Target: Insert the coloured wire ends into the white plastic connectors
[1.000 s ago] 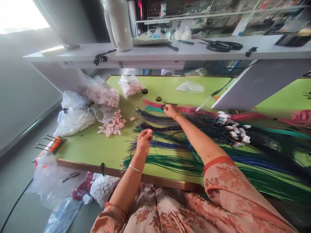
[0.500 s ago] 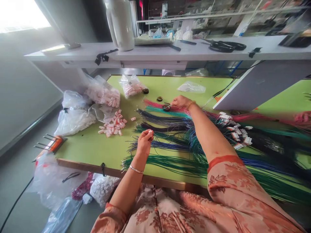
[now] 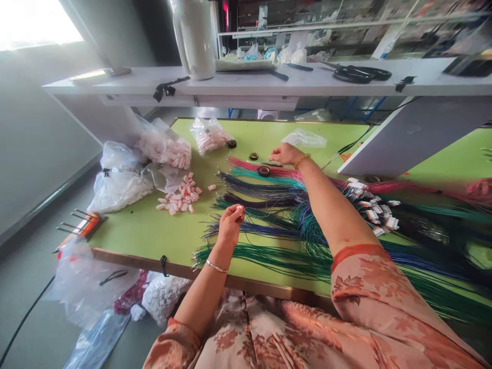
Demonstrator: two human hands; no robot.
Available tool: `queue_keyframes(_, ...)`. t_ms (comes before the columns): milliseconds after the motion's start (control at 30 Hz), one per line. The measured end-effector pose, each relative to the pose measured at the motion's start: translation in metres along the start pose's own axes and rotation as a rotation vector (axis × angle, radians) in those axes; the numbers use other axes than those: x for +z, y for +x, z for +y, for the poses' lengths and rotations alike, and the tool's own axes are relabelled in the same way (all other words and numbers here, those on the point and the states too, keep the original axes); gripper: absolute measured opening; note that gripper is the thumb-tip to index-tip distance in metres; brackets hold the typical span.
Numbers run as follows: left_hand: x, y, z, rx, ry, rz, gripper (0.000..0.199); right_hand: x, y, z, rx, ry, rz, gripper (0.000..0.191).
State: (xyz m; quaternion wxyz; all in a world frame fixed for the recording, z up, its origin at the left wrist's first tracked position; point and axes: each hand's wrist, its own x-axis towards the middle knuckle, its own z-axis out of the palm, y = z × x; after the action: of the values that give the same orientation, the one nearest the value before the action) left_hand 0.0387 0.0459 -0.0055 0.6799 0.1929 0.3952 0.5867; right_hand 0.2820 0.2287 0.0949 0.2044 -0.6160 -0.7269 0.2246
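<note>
My left hand (image 3: 230, 221) is closed, pinching a small whitish connector housing (image 3: 240, 208) over the dark wire bundles. My right hand (image 3: 286, 155) reaches to the far side, just above the pink wires (image 3: 246, 165). Its fingertips are pressed together; whatever they hold is too small to make out. Just below those fingers lies a thin dark tool (image 3: 275, 165), and a roll of black tape (image 3: 264, 171) rests on the pink and teal wires. Blue wires (image 3: 265, 229) and green wires (image 3: 261, 256) are spread in rows nearer me, their metal-tipped ends pointing left.
Loose pink-white housings (image 3: 180, 196) are piled to the left, beside plastic bags (image 3: 165, 146) of more. White connectors (image 3: 372, 205) are clustered on wires at right. A shelf (image 3: 246, 82) spans the back, carrying a white jug (image 3: 195, 41) and scissors (image 3: 357, 73).
My right hand has moved slightly up and away from the tape roll, uncovering the dark tool. A teal wire seen at its fingers no longer shows there. My left hand keeps its pinch.
</note>
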Motion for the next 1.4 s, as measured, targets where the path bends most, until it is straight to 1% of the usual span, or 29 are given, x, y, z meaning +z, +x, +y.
queue_keyframes(67, 0.001, 0.0, -0.001, -0.004, -0.002, 0.004, 0.03, 0.004, -0.003, -0.011, -0.043, 0.08, 0.022, 0.02)
queue_keyframes(133, 0.001, 0.0, -0.001, -0.001, -0.003, 0.004, 0.03, 0.014, -0.007, -0.027, -0.122, 0.172, 0.009, 0.02)
queue_keyframes(300, 0.001, 0.0, 0.0, 0.01, -0.004, 0.013, 0.032, 0.048, -0.021, -0.071, -0.339, 0.374, -0.087, 0.021)
queue_keyframes(367, 0.001, 0.0, 0.001, 0.019, -0.019, 0.008, 0.031, 0.057, -0.03, -0.082, -0.42, 0.41, -0.11, 0.023)
queue_keyframes(433, 0.002, 0.0, 0.001, 0.025, -0.047, -0.002, 0.03, 0.064, -0.043, -0.087, -0.474, 0.423, -0.116, 0.023)
queue_keyframes(500, 0.003, 0.0, 0.002, 0.028, -0.079, -0.013, 0.029, 0.07, -0.059, -0.088, -0.486, 0.429, -0.122, 0.022)
queue_keyframes(633, 0.004, 0.0, 0.003, 0.025, -0.114, -0.034, 0.026, 0.082, -0.092, -0.078, -0.43, 0.392, -0.132, 0.022)
queue_keyframes(800, 0.007, -0.002, 0.005, -0.011, -0.106, -0.024, 0.023, 0.098, -0.116, -0.061, -0.385, 0.237, -0.072, 0.019)
queue_keyframes(900, 0.008, -0.004, 0.005, -0.028, -0.097, -0.014, 0.023, 0.104, -0.122, -0.056, -0.401, 0.152, -0.053, 0.016)
queue_keyframes(1067, 0.008, -0.003, 0.005, -0.029, -0.066, -0.021, 0.023, 0.106, -0.126, -0.056, -0.407, 0.065, -0.032, 0.016)
queue_keyframes(1267, 0.008, -0.003, 0.004, -0.017, -0.061, -0.035, 0.025, 0.109, -0.128, -0.056, -0.403, 0.026, -0.011, 0.015)
queue_keyframes(1400, 0.007, -0.003, 0.003, 0.015, -0.043, -0.022, 0.025, 0.109, -0.13, -0.058, -0.386, 0.009, 0.007, 0.015)
